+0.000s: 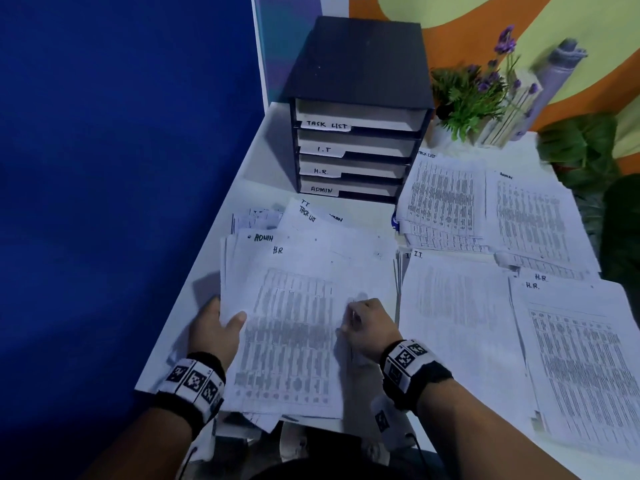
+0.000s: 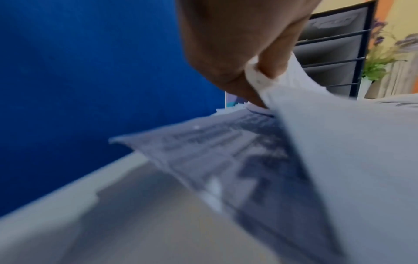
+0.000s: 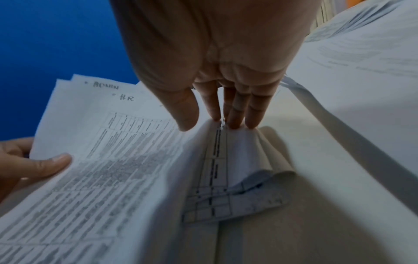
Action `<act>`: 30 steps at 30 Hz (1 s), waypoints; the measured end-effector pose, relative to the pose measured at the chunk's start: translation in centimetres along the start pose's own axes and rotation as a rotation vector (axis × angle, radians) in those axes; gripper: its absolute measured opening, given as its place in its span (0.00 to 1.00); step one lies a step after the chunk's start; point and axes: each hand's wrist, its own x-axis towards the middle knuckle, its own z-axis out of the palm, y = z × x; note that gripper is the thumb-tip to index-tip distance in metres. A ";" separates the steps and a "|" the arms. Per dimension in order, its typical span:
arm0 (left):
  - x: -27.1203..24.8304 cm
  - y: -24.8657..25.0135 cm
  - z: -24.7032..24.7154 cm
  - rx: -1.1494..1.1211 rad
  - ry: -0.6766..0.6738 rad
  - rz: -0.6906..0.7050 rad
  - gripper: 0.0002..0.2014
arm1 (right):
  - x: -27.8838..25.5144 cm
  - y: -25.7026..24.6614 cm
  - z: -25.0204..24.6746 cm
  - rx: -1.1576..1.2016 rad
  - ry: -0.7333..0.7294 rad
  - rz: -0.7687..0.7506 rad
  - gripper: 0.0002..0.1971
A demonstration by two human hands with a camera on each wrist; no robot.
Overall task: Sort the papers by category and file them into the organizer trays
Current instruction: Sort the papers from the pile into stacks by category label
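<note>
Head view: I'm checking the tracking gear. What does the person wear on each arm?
No sleeves show. The left wristband and right wristband are black fabric cuffs carrying white blocks printed with black square markers. A thin dark cable trails below the right one.

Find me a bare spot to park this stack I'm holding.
Bare table shows left of the drawer organizer, beside the blue partition, and in a strip along the left edge by your left hand. The right side is crowded with paper piles.
</note>
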 end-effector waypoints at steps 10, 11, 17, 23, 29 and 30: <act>3.1 2.9 -7.5 0.034 0.414 0.230 0.08 | -0.3 -1.3 -1.2 -0.175 -0.106 -0.003 0.22; 3.3 3.4 -8.2 0.003 0.473 0.239 0.09 | -0.2 -1.5 -1.4 -0.158 -0.102 0.002 0.22; 4.3 6.2 -9.2 -0.234 0.653 0.263 0.09 | -0.5 -2.9 -3.0 -0.048 -0.122 -0.002 0.33; 4.0 5.5 -4.1 -0.239 0.382 0.112 0.09 | -1.0 -2.8 -3.5 0.259 -0.013 0.072 0.25; 1.6 2.3 1.7 -0.183 0.055 -0.082 0.16 | -0.4 -0.4 -4.9 1.138 0.174 0.344 0.27; 1.2 2.0 2.4 -0.174 0.016 -0.104 0.15 | -0.5 -0.2 -4.9 1.058 0.159 0.337 0.25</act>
